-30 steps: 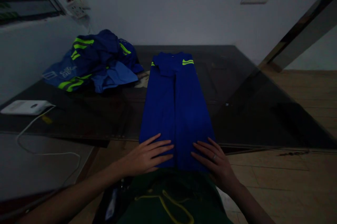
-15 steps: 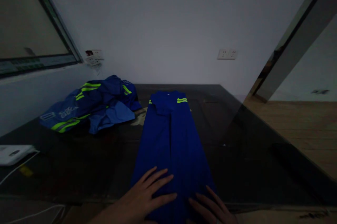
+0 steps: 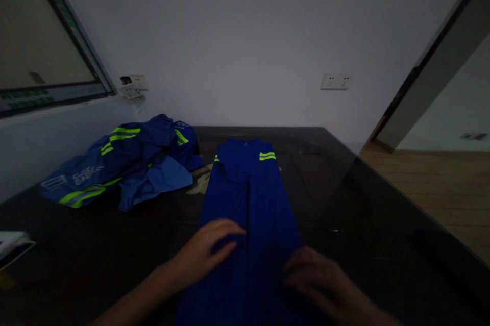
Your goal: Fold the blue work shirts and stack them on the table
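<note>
The left grip (image 3: 209, 249) is apart over the blue garment (image 3: 266, 208) on the bench (image 3: 356, 214). The right grip (image 3: 317, 277) (blurred) is by its edge; I cannot tell how closed.

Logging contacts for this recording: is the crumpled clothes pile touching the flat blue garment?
Apart. The head view shows dark tabletop and a beige patch between the clothes pile and the blue garment.
</note>
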The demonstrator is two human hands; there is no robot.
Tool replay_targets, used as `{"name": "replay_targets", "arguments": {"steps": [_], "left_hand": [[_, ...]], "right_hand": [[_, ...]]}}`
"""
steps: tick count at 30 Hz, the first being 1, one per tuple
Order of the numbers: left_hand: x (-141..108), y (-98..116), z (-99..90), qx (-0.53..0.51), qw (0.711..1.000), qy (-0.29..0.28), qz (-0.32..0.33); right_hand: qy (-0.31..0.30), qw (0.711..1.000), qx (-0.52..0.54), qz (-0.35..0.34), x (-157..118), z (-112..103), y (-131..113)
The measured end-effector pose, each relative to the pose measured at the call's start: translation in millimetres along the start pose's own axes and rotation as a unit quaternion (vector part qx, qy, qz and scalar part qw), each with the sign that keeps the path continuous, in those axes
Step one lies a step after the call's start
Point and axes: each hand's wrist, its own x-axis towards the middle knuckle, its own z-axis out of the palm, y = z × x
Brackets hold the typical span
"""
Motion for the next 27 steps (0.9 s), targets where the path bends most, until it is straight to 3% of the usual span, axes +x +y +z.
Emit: {"name": "replay_targets", "arguments": {"steps": [3, 5, 7, 10, 12, 14, 19, 22, 27], "left_hand": [[59, -33, 1.3, 0.031, 0.992, 0.113, -0.048], [87, -42, 14.4, 0.049, 0.991, 0.121, -0.041], [101, -34, 31.3, 0.066, 0.995, 0.072, 0.006], [101, -8, 59.0, 0.09, 0.987, -0.041, 0.124], [95, 1, 79.7, 0.105, 0.971, -0.087, 0.194], [90, -2, 102.0, 0.143, 0.954, -0.091, 0.246], [92, -37, 149.5, 0.265, 0.911, 0.001, 0.317], [95, -42, 158.8, 0.292, 0.905, 0.026, 0.308], [94, -36, 152.2, 0.282, 0.911, 0.03, 0.301]], "right_hand": [[0.061, 0.996, 0.042, 0.056, 82, -35, 56], [0.072, 0.988, -0.001, 0.133, 137, -50, 103], [0.08, 0.962, -0.082, 0.246, 183, -58, 149], [0.11, 0.931, -0.132, 0.321, 230, -64, 206], [0.125, 0.916, -0.149, 0.352, 250, -62, 236], [0.128, 0.904, -0.16, 0.375, 265, -57, 260], [0.085, 0.897, -0.185, 0.392, 296, -45, 309], [0.048, 0.893, -0.199, 0.401, 311, -47, 333], [0.005, 0.894, -0.212, 0.395, 331, -47, 361]]}}
